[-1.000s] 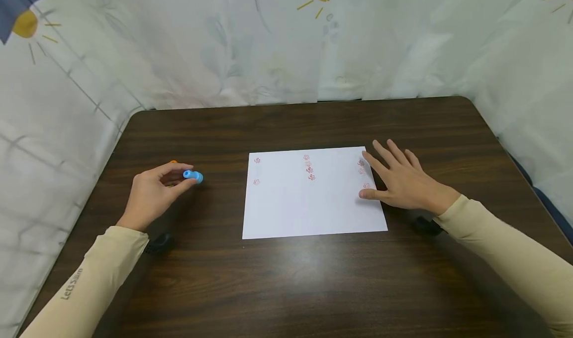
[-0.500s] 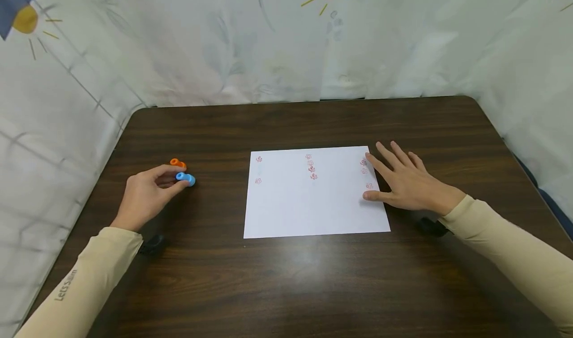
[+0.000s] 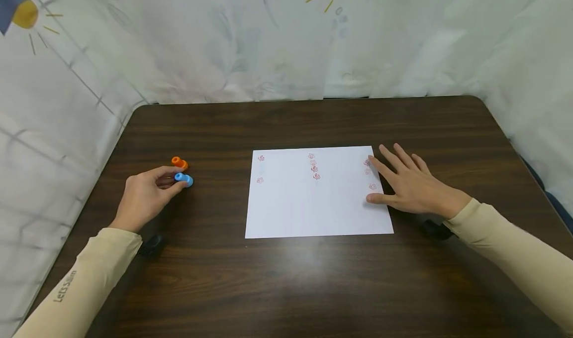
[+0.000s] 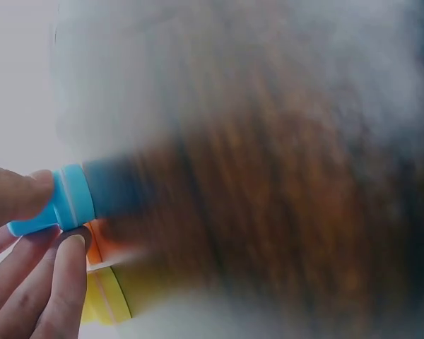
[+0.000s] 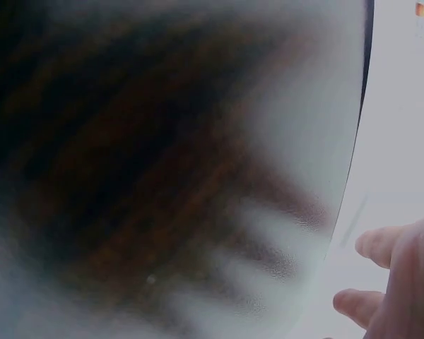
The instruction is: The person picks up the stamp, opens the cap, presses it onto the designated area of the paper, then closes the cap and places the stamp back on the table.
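My left hand (image 3: 143, 198) pinches a small blue stamp (image 3: 184, 179) between thumb and fingers, low at the left of the table. Just behind it an orange stamp (image 3: 179, 162) stands close to my fingers. A yellow stamp (image 4: 107, 296) shows beside the fingers in the left wrist view; in the head view my hand hides it. My right hand (image 3: 412, 191), fingers spread, rests on the right edge of a white sheet of paper (image 3: 304, 208). Small red flower-like prints and faint blue marks lie in columns on the sheet; my right fingers partly cover the right column.
A dark wood-grain table (image 3: 286, 283) lies under everything. Pale patterned curtains (image 3: 201, 39) hang close around its back and sides. Dark devices sit under both wrists. Both wrist views are largely blurred.
My left hand has moved slightly left with the blue stamp, down beside the orange one, which now shows clearly. My right hand stays on the paper. The head view has shifted a little.
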`<action>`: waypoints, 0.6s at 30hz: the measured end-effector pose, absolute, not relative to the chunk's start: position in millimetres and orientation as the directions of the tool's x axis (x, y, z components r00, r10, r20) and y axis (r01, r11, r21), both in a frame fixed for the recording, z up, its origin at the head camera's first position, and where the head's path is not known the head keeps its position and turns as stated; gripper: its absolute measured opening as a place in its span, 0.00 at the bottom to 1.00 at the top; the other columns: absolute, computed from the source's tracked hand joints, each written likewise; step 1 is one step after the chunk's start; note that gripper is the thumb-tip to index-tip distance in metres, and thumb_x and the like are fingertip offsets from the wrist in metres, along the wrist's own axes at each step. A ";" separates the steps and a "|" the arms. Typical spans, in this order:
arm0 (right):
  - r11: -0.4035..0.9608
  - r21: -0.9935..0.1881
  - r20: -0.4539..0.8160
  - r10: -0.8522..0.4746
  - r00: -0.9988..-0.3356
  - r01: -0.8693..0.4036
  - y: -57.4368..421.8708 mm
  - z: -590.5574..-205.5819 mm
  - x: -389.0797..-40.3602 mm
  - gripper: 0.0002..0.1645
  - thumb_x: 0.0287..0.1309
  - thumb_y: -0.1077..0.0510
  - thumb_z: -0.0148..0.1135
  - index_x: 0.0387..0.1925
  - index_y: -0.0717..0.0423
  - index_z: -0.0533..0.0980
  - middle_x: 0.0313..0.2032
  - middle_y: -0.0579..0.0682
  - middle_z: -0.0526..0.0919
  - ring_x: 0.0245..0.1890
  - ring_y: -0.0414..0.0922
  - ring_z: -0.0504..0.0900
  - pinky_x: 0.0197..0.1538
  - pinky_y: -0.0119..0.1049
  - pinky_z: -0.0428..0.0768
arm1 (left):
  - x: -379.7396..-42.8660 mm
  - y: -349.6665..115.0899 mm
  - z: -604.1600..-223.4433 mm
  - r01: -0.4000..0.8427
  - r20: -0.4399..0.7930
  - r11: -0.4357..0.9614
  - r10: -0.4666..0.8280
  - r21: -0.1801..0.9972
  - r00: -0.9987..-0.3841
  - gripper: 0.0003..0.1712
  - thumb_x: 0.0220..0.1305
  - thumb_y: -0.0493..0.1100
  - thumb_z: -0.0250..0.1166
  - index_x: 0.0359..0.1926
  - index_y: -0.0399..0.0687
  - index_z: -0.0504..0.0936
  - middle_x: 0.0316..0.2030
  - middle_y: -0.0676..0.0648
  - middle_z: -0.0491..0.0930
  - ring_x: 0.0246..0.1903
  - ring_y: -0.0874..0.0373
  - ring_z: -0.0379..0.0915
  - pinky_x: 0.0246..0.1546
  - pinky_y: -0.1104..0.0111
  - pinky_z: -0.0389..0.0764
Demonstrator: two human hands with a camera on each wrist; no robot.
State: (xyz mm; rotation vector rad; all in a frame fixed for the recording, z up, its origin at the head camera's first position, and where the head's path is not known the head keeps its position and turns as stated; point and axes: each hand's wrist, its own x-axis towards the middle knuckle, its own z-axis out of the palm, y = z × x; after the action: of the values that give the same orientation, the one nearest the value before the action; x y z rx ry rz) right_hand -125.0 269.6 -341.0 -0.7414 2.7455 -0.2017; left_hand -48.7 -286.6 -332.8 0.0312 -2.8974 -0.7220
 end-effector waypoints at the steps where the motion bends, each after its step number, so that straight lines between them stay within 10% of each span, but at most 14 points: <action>1: 0.857 -0.208 -0.242 -0.512 -0.824 -0.471 269.8 -341.3 -124.9 0.60 0.63 0.22 0.57 0.83 0.45 0.49 0.84 0.61 0.41 0.83 0.68 0.38 0.76 0.76 0.45 | -48.5 -286.2 -332.4 0.022 0.148 0.885 -0.053 0.465 -0.988 0.24 0.64 0.47 0.75 0.56 0.38 0.86 0.46 0.33 0.89 0.43 0.37 0.89 0.29 0.94 0.72; 10: 0.856 -0.205 -0.248 -0.514 -0.821 -0.474 269.9 -342.8 -123.6 0.59 0.64 0.23 0.57 0.83 0.47 0.49 0.84 0.62 0.41 0.83 0.69 0.38 0.76 0.77 0.45 | -48.2 -286.2 -330.2 0.027 0.156 0.916 -0.039 0.401 -0.987 0.24 0.64 0.44 0.75 0.57 0.38 0.85 0.43 0.31 0.89 0.40 0.36 0.89 0.27 0.64 0.88; 18: 0.854 -0.210 -0.243 -0.518 -0.820 -0.477 268.6 -344.7 -124.6 0.59 0.64 0.23 0.57 0.83 0.46 0.49 0.84 0.62 0.41 0.83 0.69 0.38 0.76 0.77 0.46 | -49.4 -290.7 -331.8 0.050 0.179 0.927 -0.019 0.373 -0.984 0.23 0.61 0.42 0.76 0.55 0.38 0.85 0.43 0.29 0.88 0.38 0.35 0.89 0.26 0.64 0.88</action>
State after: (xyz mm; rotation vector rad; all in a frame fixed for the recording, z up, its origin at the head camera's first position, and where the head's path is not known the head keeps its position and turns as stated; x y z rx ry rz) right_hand -124.6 268.6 -344.7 -0.7521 2.7388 -0.2011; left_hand -49.4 -290.7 -331.8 -0.0240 -2.9065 -0.5692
